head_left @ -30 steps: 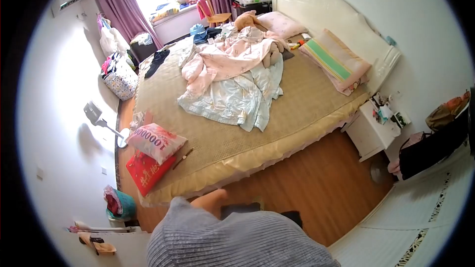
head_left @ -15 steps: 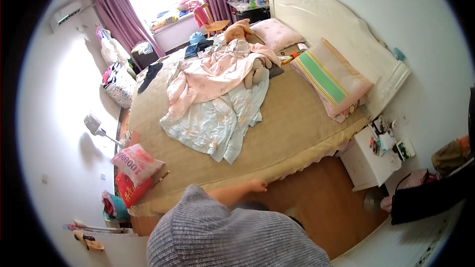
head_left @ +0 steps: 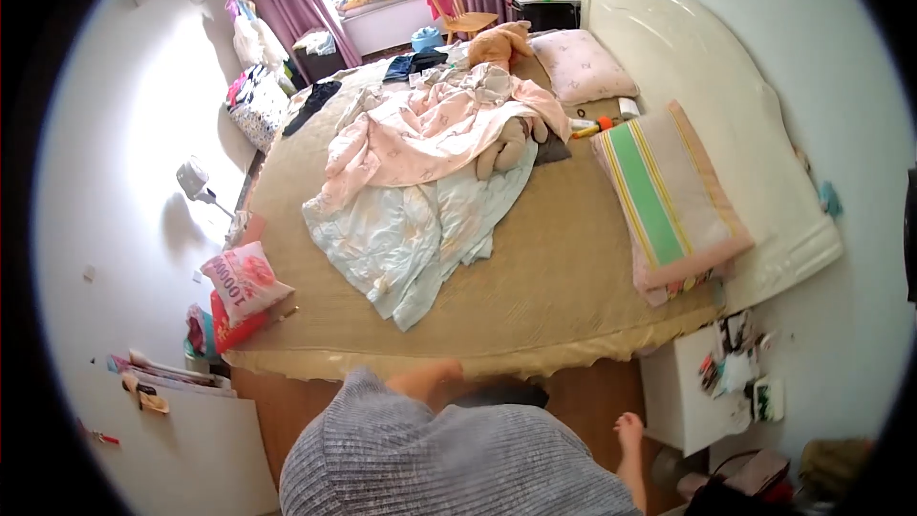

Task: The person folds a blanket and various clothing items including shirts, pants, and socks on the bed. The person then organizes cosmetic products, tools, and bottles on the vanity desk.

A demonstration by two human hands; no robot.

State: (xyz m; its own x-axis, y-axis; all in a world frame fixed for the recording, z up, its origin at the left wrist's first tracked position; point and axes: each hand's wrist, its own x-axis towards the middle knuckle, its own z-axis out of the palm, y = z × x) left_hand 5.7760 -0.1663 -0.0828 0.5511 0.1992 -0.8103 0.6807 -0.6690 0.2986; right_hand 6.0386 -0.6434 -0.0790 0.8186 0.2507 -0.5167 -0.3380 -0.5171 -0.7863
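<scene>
I'm at the tan-covered bed (head_left: pixel 564 277): right hand (head_left: pixel 629 430) half-open, seemingly empty, near the white boxy wooden nightstand (head_left: pixel 669 392); left hand (head_left: pixel 441 373) blurred, grip unclear.

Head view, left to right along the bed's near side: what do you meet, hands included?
Number-printed pink cushion → left hand, blurred → right hand → white nightstand.

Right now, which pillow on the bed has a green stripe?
The striped pillow by the headboard, nearest the white nightstand: a broad green band crosses it. The pink pillow beside the plush toy and the numbered cushion have none.
</scene>
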